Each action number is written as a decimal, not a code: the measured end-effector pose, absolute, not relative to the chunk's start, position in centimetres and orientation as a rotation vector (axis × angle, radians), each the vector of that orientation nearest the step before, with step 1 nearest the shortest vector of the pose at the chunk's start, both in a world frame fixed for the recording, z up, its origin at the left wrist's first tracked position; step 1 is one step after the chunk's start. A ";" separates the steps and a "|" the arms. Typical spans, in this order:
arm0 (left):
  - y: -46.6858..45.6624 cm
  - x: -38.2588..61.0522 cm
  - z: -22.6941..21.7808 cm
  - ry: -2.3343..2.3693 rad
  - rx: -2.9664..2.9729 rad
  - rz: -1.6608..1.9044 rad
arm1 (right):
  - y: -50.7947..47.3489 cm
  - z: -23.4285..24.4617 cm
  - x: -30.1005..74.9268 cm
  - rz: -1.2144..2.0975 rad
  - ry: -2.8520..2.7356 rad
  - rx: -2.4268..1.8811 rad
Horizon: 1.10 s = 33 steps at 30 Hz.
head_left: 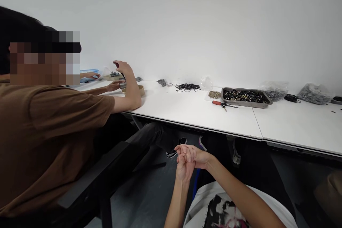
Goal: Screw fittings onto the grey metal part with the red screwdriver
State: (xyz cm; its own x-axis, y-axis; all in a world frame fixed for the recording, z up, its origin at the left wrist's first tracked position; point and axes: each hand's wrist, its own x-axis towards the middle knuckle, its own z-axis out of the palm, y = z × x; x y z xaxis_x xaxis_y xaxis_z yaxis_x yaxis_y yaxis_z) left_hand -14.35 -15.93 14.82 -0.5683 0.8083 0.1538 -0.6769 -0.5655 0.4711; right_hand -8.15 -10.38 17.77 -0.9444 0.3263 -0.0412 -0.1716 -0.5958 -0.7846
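My left hand (184,171) and my right hand (193,156) are pressed together in front of my chest, below the edge of the white table (192,112). The right hand's fingers wrap over the left hand. Neither hand holds any object. Both are well short of the table and touch nothing on it.
A co-worker in a brown shirt (45,139) sits at left, hands near a tape roll (140,89). On the table lie black rings (187,87), a metal tray of parts (245,97), a red-handled screwdriver (223,104) and plastic bags (314,93).
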 end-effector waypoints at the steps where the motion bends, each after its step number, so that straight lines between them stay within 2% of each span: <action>1: -15.9 -14.3 14.8 0.451 0.447 2.156 | -10.3 17.7 -8.1 2.580 -1.216 -0.251; 10: -16.3 -15.0 14.0 0.483 0.472 2.064 | -10.4 17.1 -8.0 2.626 -1.129 -0.182; 21: -15.2 -15.0 12.1 0.361 0.096 2.134 | -9.8 12.6 -9.8 2.609 -0.886 -0.653; 33: -16.1 -16.4 6.9 0.307 -0.019 2.208 | -11.4 8.6 -12.3 2.557 -0.912 -0.792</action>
